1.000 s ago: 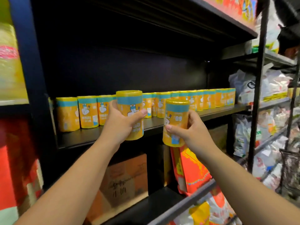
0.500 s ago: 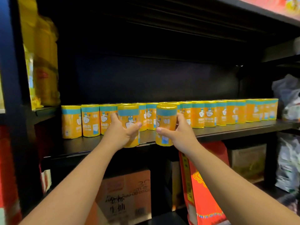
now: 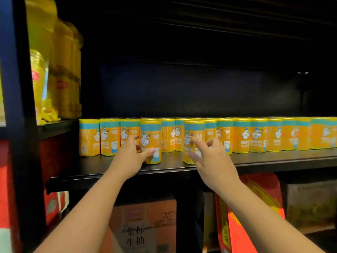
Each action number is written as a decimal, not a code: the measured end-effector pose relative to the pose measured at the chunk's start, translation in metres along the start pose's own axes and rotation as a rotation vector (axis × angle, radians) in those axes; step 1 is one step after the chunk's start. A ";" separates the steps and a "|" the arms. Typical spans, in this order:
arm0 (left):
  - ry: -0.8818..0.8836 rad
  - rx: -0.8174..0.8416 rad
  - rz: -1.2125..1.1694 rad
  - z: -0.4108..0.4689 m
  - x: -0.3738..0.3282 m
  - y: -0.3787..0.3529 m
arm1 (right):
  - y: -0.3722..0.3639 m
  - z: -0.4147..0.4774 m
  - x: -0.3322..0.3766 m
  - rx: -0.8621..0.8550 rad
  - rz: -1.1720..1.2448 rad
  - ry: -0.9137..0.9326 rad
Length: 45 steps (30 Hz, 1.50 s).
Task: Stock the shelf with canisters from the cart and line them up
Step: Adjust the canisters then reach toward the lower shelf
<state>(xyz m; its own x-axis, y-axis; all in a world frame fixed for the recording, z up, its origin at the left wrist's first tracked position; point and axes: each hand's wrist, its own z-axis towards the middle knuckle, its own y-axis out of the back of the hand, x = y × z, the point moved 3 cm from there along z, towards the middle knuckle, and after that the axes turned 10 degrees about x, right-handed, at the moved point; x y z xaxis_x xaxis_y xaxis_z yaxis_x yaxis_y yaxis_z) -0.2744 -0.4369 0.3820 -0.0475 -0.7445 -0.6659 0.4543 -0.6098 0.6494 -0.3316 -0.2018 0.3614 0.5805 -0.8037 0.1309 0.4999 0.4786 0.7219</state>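
Yellow, foil-wrapped and banded in teal below the lid, the two cylindrical canisters we carried half a second ago now stand upright on the black shelf board (image 3: pixel 94 166). The left canister (image 3: pixel 152 132) and the right canister (image 3: pixel 191 128) sit apart from each other, both ahead of the row of matching canisters (image 3: pixel 259 136) and near the board's front edge.

Our left hand (image 3: pixel 128 157) is cupped loosely round its canister, thumb on the lower front and fingers curled at the side. Our right hand (image 3: pixel 213 161) has spread its fingers, the tips only brushing the label.

We judge the setting-down done and the lining-up not: both canisters need a push back to close on the row. Each label shows a white cartoon figure facing us; the print is too blurred to read.

Yellow bags (image 3: pixel 62 79) fill the bay to the left. A cardboard box (image 3: pixel 144 227) and a red packet (image 3: pixel 251 216) sit on the level below.
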 end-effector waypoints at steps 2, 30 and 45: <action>-0.001 0.010 -0.039 0.000 0.000 0.001 | -0.002 -0.006 -0.001 0.017 -0.009 0.015; 0.151 0.092 0.146 0.026 -0.029 -0.020 | -0.012 0.028 -0.038 0.020 0.031 0.059; 0.177 0.055 0.447 0.056 -0.044 -0.061 | -0.014 0.031 -0.041 0.055 0.081 0.065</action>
<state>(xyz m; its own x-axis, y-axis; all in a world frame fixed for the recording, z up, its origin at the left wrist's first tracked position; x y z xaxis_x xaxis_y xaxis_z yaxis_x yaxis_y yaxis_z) -0.3495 -0.3825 0.3924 0.2960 -0.8822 -0.3661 0.3477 -0.2574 0.9016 -0.3821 -0.1868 0.3666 0.6588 -0.7377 0.1474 0.4145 0.5195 0.7472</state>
